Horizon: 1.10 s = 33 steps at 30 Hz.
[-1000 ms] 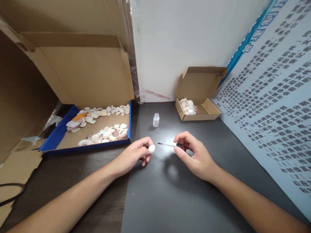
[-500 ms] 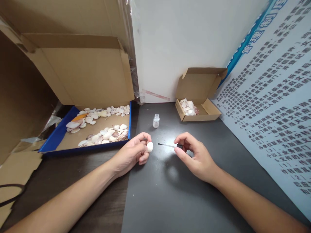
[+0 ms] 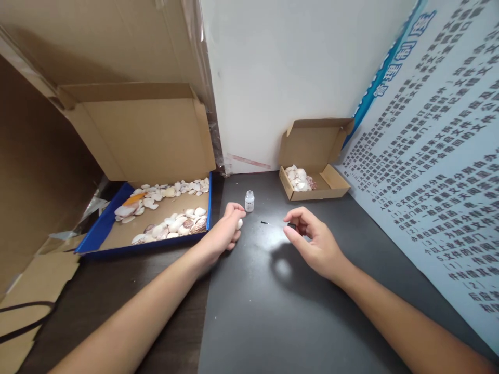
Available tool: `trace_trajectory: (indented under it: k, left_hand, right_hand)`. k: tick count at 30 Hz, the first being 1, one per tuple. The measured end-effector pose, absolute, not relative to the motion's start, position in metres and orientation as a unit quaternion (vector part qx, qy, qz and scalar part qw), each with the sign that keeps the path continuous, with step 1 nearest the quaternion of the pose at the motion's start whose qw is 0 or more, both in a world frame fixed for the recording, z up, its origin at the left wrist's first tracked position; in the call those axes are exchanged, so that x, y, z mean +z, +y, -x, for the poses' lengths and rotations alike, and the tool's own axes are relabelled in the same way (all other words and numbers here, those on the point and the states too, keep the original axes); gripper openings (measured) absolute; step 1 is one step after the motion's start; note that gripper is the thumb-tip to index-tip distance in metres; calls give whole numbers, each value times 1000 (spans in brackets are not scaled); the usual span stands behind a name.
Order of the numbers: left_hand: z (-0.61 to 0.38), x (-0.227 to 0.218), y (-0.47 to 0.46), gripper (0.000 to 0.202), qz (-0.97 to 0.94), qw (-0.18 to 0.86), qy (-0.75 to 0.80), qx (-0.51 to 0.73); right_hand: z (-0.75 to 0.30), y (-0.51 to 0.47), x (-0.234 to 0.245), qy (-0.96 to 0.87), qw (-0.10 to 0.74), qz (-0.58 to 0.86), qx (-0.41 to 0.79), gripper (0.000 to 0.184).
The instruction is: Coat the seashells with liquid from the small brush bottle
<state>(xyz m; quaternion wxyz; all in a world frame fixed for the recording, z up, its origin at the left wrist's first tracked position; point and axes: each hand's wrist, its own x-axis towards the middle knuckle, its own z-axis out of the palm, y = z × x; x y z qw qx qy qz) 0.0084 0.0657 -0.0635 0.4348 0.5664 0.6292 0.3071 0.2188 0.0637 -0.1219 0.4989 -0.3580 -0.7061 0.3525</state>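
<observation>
My left hand (image 3: 225, 232) is closed around a small white shell (image 3: 239, 224), which peeks out by the fingertips, close to a small clear bottle (image 3: 249, 201) standing on the dark table. My right hand (image 3: 312, 244) pinches the black cap of a thin applicator brush (image 3: 277, 224); the brush tip points left toward the shell, a short gap away.
A large open cardboard box with a blue rim (image 3: 97, 231) holds several shells at the left. A small open cardboard box (image 3: 331, 179) with shells stands at the back right. A printed poster (image 3: 436, 171) leans along the right side. A white wall (image 3: 280, 78) closes the back.
My left hand has curled tighter around the shell and moved up toward the bottle. The right hand with the brush has stayed nearly in place. The view has tilted slightly.
</observation>
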Motion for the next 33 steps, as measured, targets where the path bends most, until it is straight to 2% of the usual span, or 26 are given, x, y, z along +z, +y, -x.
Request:
trace_trajectory:
  k: [4,9,14,19,23,27,33]
  left_hand:
    - [-13,-68,85,36,-619,290,663,305]
    - [-19,-71,99,40,-653,164,679,292]
    - [-19,-78,104,20,-691,113,654,287]
    - [-15,-80,88,15,-727,95,607,307]
    - [-9,-77,57,20,-796,85,551,235]
    - [-4,-75,41,25,-843,77,517,129]
    - [-2,-78,45,24,-857,59,501,102]
  right_hand:
    - [-220,62,-121,-702,508,348,359,10]
    - [-223,65,-119,-677,540,356,351,11]
    - [-223,68,-118,-646,581,352,348,15]
    - [-223,62,-114,-630,614,348,323,12]
    - [-225,52,-111,-645,637,321,276,9]
    - [-227,41,-111,-666,655,269,234,15]
    - [-227,39,-114,-693,644,242,215,21]
